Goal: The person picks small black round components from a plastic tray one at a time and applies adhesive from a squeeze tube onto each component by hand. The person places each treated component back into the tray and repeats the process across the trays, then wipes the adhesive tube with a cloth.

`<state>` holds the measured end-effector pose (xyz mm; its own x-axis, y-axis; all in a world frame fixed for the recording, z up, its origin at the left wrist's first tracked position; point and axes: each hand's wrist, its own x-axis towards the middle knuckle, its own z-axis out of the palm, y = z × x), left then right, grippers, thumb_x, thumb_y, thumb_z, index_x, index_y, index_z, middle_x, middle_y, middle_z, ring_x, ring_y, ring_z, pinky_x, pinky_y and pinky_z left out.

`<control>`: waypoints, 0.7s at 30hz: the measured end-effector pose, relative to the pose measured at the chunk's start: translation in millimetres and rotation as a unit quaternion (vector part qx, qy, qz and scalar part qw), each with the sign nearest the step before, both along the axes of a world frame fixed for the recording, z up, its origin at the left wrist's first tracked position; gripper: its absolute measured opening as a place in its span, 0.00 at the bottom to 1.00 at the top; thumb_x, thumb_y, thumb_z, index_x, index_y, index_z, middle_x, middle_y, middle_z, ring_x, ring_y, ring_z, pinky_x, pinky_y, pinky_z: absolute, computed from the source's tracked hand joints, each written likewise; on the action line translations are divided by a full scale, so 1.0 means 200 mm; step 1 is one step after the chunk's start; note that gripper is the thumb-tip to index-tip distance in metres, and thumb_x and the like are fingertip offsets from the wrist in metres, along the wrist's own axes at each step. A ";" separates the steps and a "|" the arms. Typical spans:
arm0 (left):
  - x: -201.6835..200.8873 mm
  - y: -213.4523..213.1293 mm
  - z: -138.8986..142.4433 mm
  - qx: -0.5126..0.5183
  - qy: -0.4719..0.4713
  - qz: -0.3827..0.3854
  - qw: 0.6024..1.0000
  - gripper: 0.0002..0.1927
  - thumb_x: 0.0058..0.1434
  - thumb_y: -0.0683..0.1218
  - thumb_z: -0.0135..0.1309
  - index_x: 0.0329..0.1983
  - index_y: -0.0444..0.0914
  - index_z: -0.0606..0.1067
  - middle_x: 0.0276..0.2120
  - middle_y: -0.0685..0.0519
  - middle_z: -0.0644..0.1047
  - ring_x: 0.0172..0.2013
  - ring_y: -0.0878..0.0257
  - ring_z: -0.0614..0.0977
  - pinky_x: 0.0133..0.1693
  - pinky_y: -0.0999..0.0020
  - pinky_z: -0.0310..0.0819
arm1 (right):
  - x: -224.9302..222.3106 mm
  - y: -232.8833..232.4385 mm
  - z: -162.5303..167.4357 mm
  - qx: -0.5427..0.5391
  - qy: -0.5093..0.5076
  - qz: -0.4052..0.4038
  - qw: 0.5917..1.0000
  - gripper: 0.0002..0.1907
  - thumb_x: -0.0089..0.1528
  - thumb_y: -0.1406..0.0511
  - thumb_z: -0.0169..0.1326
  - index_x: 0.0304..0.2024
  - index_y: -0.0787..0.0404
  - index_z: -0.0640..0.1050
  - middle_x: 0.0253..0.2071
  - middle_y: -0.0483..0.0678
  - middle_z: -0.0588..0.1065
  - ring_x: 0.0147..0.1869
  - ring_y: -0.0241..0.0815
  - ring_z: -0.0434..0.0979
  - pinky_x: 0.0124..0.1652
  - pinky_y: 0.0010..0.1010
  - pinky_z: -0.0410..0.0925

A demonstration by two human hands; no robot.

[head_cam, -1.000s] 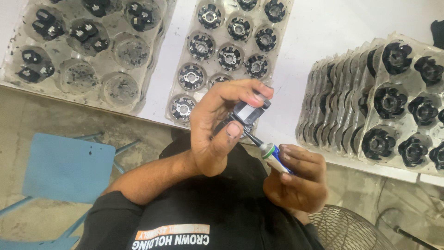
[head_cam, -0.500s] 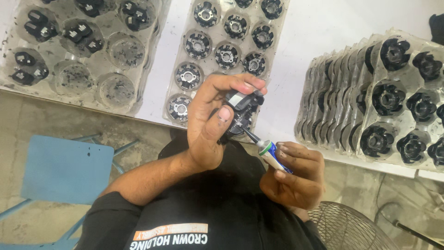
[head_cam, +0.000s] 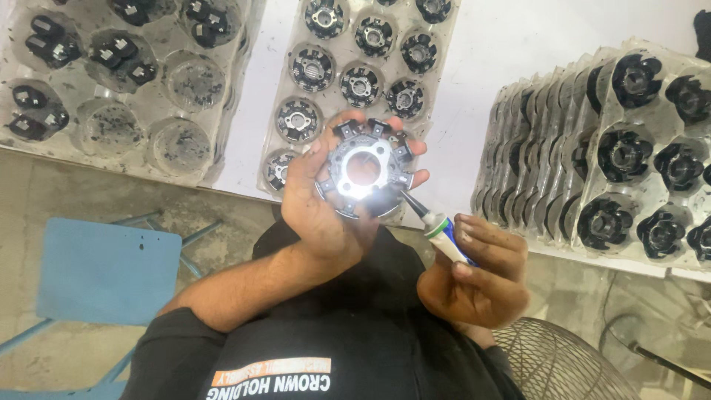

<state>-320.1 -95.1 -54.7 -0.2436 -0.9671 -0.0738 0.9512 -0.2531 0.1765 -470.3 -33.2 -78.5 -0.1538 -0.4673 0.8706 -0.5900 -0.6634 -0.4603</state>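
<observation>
Left hand (head_cam: 326,211): raised in front of the chest, just below the near edge of the white worktop (head_cam: 511,67), fingers and thumb clamped around the rim of a round stator ring (head_cam: 363,169). Right hand (head_cam: 474,278): lower and to the right, closed around a small white-and-blue tube (head_cam: 448,237).

Relation: tube lies up and to the left from the right hand, its long axis slanting toward the ring; its dark nozzle (head_cam: 411,204) meets the ring's lower right edge. Left hand is the nearer, being in full contact; right hand reaches the ring only through the nozzle.

Stator ring: flat, circular, face turned to the camera, open round centre, bright glare on its metal face, dark blocks spaced around the outer rim.

Surroundings:
- Clear tray of similar ringed parts (head_cam: 355,81), at the worktop's near edge, behind the left hand.
- Clear tray with small black pieces (head_cam: 111,81), far left, several cups vacant.
- Stack of clear trays holding black rotor-like parts (head_cam: 615,155), right side.
- Blue stool (head_cam: 104,270), on the floor at left.
- Wire fan guard (head_cam: 563,363), lower right.
</observation>
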 end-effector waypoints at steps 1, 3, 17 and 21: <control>-0.01 0.00 0.00 0.015 -0.003 -0.001 1.000 0.23 0.72 0.56 0.39 0.61 0.36 0.66 0.55 0.37 0.73 0.56 0.39 0.78 0.55 0.40 0.78 | -0.01 -0.01 -0.01 -0.002 0.004 -0.003 1.000 0.16 0.58 0.77 0.59 0.40 0.59 0.67 0.39 0.53 0.74 0.46 0.49 0.80 0.45 0.41 0.81; -0.02 -0.01 0.00 0.038 0.003 -0.010 0.999 0.23 0.72 0.56 0.39 0.60 0.36 0.67 0.54 0.37 0.73 0.55 0.38 0.79 0.55 0.39 0.78 | -0.02 -0.03 -0.03 -0.020 0.000 0.029 0.999 0.15 0.57 0.79 0.58 0.39 0.60 0.68 0.38 0.54 0.74 0.45 0.48 0.79 0.43 0.41 0.81; -0.07 -0.06 -0.02 0.106 0.005 -0.047 0.993 0.22 0.69 0.59 0.43 0.54 0.38 0.70 0.52 0.41 0.76 0.53 0.41 0.80 0.55 0.42 0.77 | -0.15 -0.07 -0.05 0.027 0.040 0.091 0.995 0.14 0.55 0.72 0.61 0.39 0.59 0.70 0.40 0.54 0.73 0.46 0.49 0.78 0.46 0.44 0.79; -0.07 -0.07 -0.02 0.112 0.008 -0.050 0.992 0.22 0.69 0.59 0.44 0.52 0.39 0.71 0.51 0.41 0.76 0.52 0.41 0.80 0.54 0.43 0.77 | -0.12 -0.02 -0.04 0.084 0.033 0.048 0.995 0.17 0.58 0.77 0.60 0.42 0.57 0.69 0.42 0.52 0.74 0.49 0.48 0.79 0.48 0.41 0.80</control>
<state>-335.0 -109.0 -59.2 -0.3403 -0.8978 -0.2795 0.9216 -0.3775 0.0906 -494.4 -38.2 -86.7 -0.0469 -0.6161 0.7862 -0.5598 -0.6357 -0.5315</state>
